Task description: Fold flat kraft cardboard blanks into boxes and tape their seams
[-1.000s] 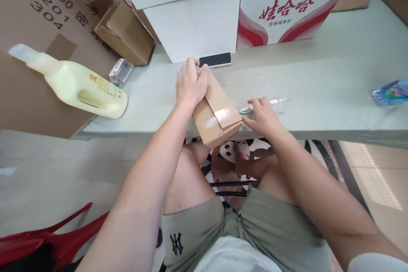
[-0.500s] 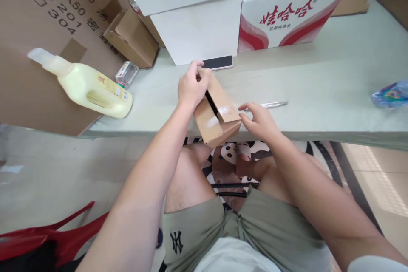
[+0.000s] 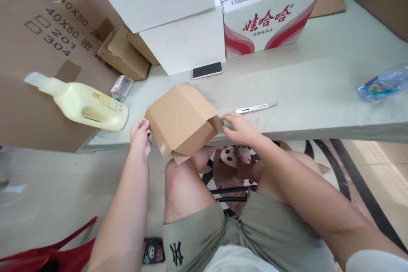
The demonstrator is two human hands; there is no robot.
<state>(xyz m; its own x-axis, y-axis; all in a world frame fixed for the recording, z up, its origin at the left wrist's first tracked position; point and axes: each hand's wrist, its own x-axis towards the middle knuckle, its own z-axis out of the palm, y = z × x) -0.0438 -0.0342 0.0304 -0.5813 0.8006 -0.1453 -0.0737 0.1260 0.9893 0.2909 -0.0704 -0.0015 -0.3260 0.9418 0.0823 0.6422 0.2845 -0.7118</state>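
Note:
A small brown cardboard box (image 3: 178, 114) lies tilted over the table's front edge, its flaps partly spread and an opening showing at its right end. My left hand (image 3: 140, 138) grips the edge of the left flap, the fingers closed with the thumb on top. At the opposite end, my right hand (image 3: 240, 128) holds the right corner between thumb and fingers. Just beyond that hand lies a slim white cutter knife (image 3: 255, 108), its thin metal end pointing right. What is inside the box is hidden.
Behind the box are a phone (image 3: 207, 70) and stacked white cartons (image 3: 188, 38). To the left lie a pale yellow jug (image 3: 86, 106) and a small clear bottle (image 3: 121, 88). A plastic bottle (image 3: 382, 85) lies at the far right. The table edge (image 3: 318, 134) runs before my knees.
The box has turned and its flaps have spread out to the left. My left hand has come down and left from the far end to the flap edge. The view has shifted slightly.

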